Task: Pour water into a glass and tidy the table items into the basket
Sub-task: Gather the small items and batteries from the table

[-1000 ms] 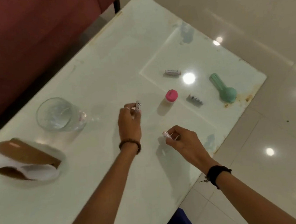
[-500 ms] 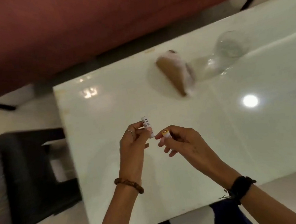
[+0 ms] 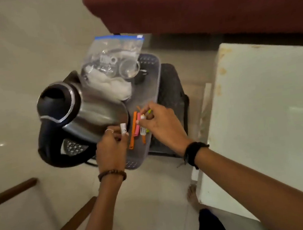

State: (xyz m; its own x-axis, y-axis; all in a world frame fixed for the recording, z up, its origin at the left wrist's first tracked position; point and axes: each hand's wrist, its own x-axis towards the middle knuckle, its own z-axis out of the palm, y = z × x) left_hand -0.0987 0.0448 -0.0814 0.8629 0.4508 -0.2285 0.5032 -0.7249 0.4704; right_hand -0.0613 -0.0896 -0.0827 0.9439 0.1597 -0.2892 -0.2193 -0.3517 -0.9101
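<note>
A grey perforated basket (image 3: 156, 71) sits on a dark stool left of the white table (image 3: 270, 113). In it lie a steel kettle (image 3: 76, 119) with a black handle, a clear zip bag (image 3: 111, 62), a small clear glass (image 3: 129, 70) and several orange and pink strips (image 3: 132, 131). My left hand (image 3: 111, 147) pinches a small white tube (image 3: 123, 130) above the basket's near end. My right hand (image 3: 159, 125) hovers over the basket and holds a second small tube (image 3: 142, 117) at its fingertips.
A dark red sofa (image 3: 200, 3) runs along the top. A wooden chair frame (image 3: 46, 229) stands at the lower left on the pale tiled floor. The table edge lies close to my right forearm.
The view swung from the table to the basket on the stool. Both hands carried their small tubes from above the table to above the basket.
</note>
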